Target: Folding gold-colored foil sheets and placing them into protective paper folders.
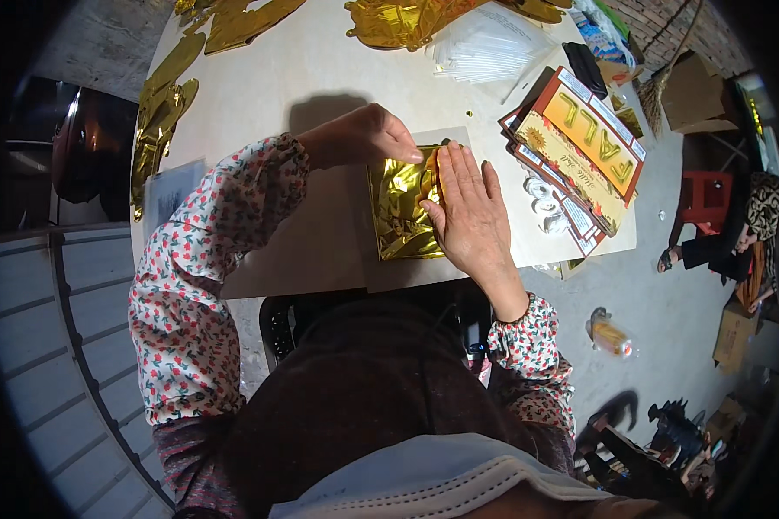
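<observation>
A folded gold foil balloon point(398, 212), shiny and creased into a rectangular pack, lies on a grey-white sheet point(457, 136) at the table's near edge. Flat across its right side rests my right hand point(476, 208), fingers stretched out and the thumb apart. My left hand point(370, 138) is bent over the pack's far left part, fingers curled close together and their tips at the foil. What those fingers hold, if anything, is hidden. Patterned sleeves cover both forearms.
Loose gold foil balloons point(398, 24) lie along the table's far and left edges. At the far right are clear plastic bags point(493, 52), a black pouch point(585, 69) and stacked printed cards point(580, 143). A red stool point(704, 197) stands on the floor.
</observation>
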Available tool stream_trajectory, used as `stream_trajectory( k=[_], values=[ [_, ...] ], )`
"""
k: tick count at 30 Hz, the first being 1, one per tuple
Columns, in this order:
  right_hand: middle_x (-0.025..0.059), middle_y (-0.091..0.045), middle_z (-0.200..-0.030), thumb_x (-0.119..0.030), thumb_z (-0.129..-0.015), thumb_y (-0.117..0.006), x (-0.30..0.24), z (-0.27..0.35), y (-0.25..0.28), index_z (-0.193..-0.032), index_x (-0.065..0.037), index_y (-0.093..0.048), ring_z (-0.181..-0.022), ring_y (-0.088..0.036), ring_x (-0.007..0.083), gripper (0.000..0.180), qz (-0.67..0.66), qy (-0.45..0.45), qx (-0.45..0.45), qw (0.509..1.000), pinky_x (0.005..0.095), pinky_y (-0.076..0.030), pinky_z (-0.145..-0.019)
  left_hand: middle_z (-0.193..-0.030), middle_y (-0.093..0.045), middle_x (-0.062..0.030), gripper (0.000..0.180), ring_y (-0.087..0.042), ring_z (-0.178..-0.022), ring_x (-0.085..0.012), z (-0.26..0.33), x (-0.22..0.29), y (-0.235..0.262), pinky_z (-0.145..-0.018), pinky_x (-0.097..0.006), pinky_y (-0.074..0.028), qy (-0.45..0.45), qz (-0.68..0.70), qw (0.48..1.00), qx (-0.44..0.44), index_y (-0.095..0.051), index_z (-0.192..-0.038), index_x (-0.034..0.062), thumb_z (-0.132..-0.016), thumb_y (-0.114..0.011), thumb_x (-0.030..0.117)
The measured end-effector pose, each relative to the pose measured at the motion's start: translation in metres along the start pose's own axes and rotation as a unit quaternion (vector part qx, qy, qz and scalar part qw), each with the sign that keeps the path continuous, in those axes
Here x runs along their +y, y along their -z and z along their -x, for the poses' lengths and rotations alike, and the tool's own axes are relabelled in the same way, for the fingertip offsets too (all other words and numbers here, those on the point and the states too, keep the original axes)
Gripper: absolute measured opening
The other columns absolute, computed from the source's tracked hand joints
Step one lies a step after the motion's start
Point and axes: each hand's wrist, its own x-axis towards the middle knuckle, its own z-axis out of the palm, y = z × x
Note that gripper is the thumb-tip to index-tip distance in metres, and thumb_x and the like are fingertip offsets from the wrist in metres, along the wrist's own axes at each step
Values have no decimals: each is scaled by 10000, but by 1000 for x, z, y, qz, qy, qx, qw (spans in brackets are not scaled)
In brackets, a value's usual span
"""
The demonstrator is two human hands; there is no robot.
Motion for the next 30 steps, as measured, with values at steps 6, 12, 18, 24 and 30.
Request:
stream_trajectory(
  k=[6, 12, 18, 24, 30],
  values=[
    [167, -343, -1561, -363, -983, -530, -2, -1, 1, -1529, -41, -296, -1456, -314, 294, 676, 4, 2, -3, 1000, 471, -235, -1183, -845, -718, -102, 297, -645, -776, -130, -6, -29, -16, -738, -285, -517, -42, 39, 996, 63, -714, -968, -66, -876, -695, 216],
    [158, -360, -1553, -374, -990, -518, 0, -1, 3, -1529, -165, -352, -1447, -327, 303, 602, 27, 8, -14, 1000, 484, -241, -1178, -857, -711, -85, 210, -646, -767, -117, 1, -28, -27, -690, -277, -523, -41, 189, 978, 83, -670, -995, -49, -886, -667, 131],
    [133, -353, -1560, -397, -995, -495, 2, -2, 1, -1503, -192, -407, -1459, -300, 291, 555, 16, 10, -17, 1000, 480, -227, -1187, -840, -694, -60, 138, -635, -766, -104, -3, -43, -37, -680, -278, -516, -119, 154, 970, 144, -665, -952, -19, -913, -640, 110],
    [128, -355, -1559, -398, -1000, -486, -2, -2, -1, -1490, -178, -426, -1453, -313, 280, 540, 16, 11, -23, 1000, 482, -231, -1187, -852, -680, -128, 115, -671, -788, -228, 1, -44, -47, -708, -331, -520, -190, -71, 943, 263, -678, -944, 10, -886, -667, 108],
    [124, -359, -1558, -395, -996, -494, -1, -2, 0, -1492, -181, -425, -1458, -305, 277, 545, 19, 9, -21, 1000, 481, -224, -1190, -854, -679, -156, 144, -670, -796, -287, 15, -34, -42, -720, -369, -519, -104, -29, 962, 252, -665, -899, 9, -886, -655, 152]
  ],
)
